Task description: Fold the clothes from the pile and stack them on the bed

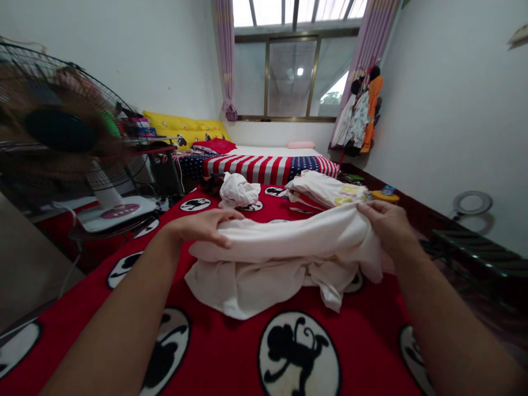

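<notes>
A white garment (280, 242) spans the space between my hands, its upper part drawn into a long fold and its lower part lying loose on a red blanket (231, 352) with black-and-white monkey circles. At the garment's left end, my left hand (208, 226) pinches the fold between thumb and fingers. My right hand (388, 220) grips the upper right corner, where the fabric hangs down in creases. Whether the garment is a shirt I cannot tell.
Beyond the garment lie a crumpled white cloth (239, 190) and a stack of folded clothes (325, 190). A standing fan (61, 126) is at the left. A bed with a striped cover (251, 168) stands by the window; a dark slatted bench (482, 250) is at the right.
</notes>
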The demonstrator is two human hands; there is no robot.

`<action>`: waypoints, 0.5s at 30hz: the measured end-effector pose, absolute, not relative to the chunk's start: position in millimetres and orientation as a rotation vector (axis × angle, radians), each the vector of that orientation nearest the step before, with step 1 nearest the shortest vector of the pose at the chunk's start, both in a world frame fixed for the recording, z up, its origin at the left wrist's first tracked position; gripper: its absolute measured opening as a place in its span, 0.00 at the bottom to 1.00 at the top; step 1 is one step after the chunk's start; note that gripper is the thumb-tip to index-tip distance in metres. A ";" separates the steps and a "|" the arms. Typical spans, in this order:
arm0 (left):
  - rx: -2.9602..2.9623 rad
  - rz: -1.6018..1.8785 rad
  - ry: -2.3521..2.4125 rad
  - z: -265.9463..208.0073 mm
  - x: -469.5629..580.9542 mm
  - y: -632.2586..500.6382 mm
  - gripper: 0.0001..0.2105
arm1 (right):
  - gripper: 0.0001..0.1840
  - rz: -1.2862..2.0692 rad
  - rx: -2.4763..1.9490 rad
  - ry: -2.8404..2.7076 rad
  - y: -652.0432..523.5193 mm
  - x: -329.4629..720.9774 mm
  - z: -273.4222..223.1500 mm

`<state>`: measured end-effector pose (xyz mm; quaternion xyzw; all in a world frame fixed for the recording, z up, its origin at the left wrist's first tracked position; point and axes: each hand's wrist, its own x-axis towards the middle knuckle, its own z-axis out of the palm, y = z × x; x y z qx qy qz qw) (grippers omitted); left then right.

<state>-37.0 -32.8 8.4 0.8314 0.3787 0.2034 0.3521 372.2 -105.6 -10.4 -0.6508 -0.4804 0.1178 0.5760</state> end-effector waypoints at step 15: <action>2.151 0.624 1.170 -36.0 -30.0 -4.5 0.24 | 0.28 0.406 -2.030 -2.245 -102.9 335.2 -44.2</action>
